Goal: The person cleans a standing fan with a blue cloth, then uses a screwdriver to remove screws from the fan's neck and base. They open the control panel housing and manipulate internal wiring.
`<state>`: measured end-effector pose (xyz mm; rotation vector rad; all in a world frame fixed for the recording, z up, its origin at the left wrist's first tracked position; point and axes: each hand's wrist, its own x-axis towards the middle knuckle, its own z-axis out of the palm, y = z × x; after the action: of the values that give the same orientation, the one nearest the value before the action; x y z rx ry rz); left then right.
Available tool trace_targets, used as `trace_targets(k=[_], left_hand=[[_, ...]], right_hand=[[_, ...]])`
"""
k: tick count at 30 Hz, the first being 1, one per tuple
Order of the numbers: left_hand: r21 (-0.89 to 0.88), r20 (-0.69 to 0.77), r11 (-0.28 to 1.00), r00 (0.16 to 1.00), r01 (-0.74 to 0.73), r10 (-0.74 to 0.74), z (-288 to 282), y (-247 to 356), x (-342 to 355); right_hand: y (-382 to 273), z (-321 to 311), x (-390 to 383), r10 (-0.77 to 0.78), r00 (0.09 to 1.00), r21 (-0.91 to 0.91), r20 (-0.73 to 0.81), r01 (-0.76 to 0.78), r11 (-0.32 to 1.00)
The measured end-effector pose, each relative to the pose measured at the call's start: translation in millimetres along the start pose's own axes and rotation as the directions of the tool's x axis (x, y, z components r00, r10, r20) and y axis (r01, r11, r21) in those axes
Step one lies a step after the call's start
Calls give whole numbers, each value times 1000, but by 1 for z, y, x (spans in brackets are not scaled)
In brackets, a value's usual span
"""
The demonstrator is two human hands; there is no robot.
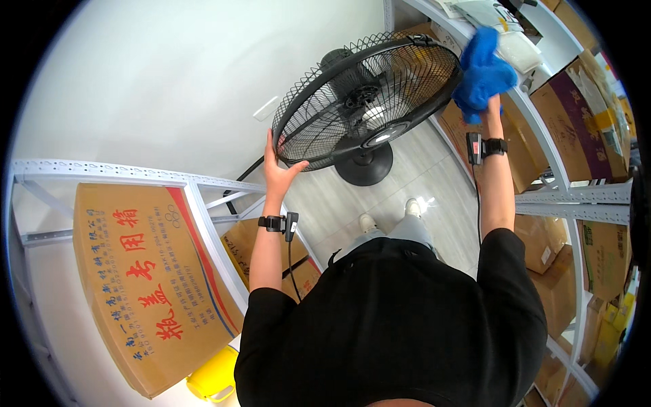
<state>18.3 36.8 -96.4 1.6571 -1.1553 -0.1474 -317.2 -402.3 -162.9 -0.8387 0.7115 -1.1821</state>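
Note:
In front of me a black standing fan [364, 102] rests on its round base [365, 165] on the floor, its wire cage facing me at a tilt. My left hand [279, 175] grips the left lower rim of the cage, thumb on the near side and fingers round the edge. A blue cloth [485, 71], slightly blurred, is bunched in my right hand [494, 107] beside the cage's right rim. Most of that hand's fingers are hidden by the cloth. Whether the cloth touches the rim I cannot tell.
To my left stands a white metal shelf [108, 169] with a large cardboard box [152, 285]; a yellow container [213, 376] is below it. More white shelving [553, 152] on my right holds several cardboard boxes [566, 125]. A white wall [169, 74] rises behind the fan.

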Motion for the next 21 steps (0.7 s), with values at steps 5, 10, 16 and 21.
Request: trace_targets(k=[5,10,16,21], left_hand=[[7,-5,1000,1000,2,-2,-6,5,2],[34,4,999,1000,3,-3,-7,18,7],[137,18,989,999,-51,49,-7,44,17],[113,65,993,998,-19,12,-10,43,23]], right_hand=[[35,6,26,-254,943,-603,214,332,726],[52,-3,38,-196,963,-621,185,269,737],[68,-15,46,-143,974,-628,175,223,745],[67,-29,51,-139,980,-577,144,197,793]])
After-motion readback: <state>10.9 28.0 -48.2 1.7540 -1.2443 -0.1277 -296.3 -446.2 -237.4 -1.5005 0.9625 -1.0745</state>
